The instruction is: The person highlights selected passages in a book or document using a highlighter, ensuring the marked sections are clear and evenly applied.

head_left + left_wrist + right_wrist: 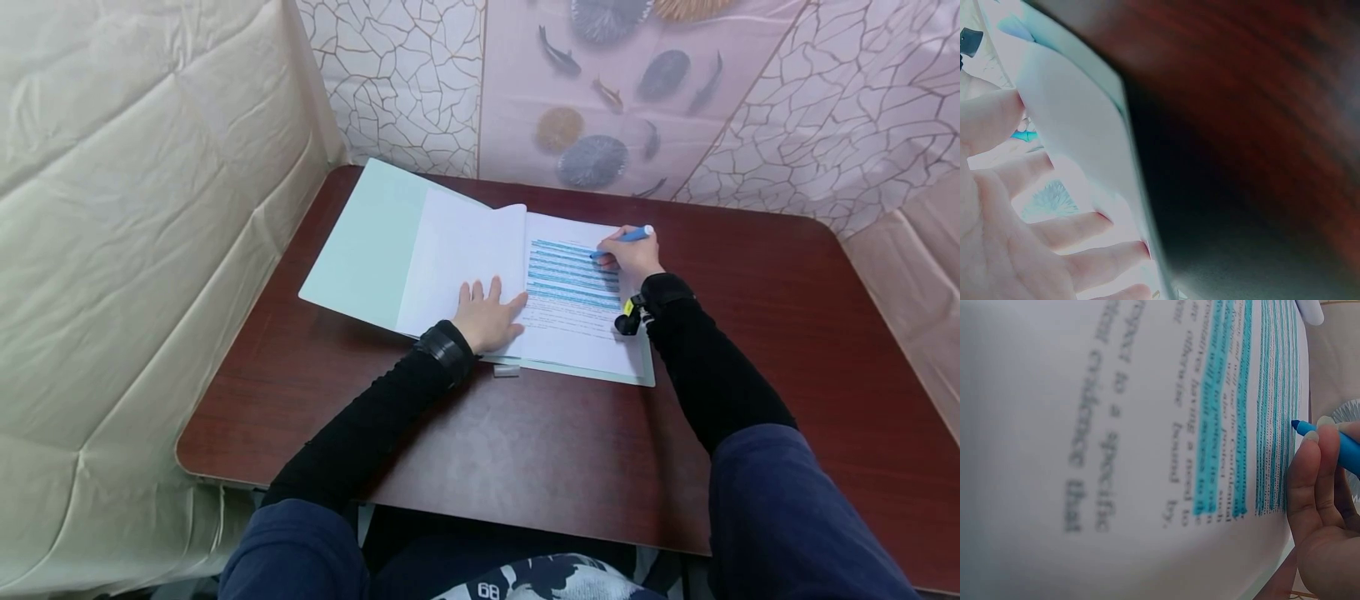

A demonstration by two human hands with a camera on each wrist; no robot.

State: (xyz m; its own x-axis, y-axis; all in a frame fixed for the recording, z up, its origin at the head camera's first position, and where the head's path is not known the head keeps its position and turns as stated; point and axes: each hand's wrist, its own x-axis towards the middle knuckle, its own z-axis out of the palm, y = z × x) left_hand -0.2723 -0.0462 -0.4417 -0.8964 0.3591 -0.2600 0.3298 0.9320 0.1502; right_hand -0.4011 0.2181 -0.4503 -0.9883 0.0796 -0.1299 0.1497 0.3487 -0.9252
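- presently: blue marker, pinched by right hand, tip at blue-striped lines of printed page in green folder.
- left hand: spread, gripping nothing, resting mostly on left leaf.
- step, seemingly: line-marking; next stroke wants a steady tip.

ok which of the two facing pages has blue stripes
The right-hand page, where the right hand holds the blue marker: blue stripes run across it. The left-hand page shows plain white.
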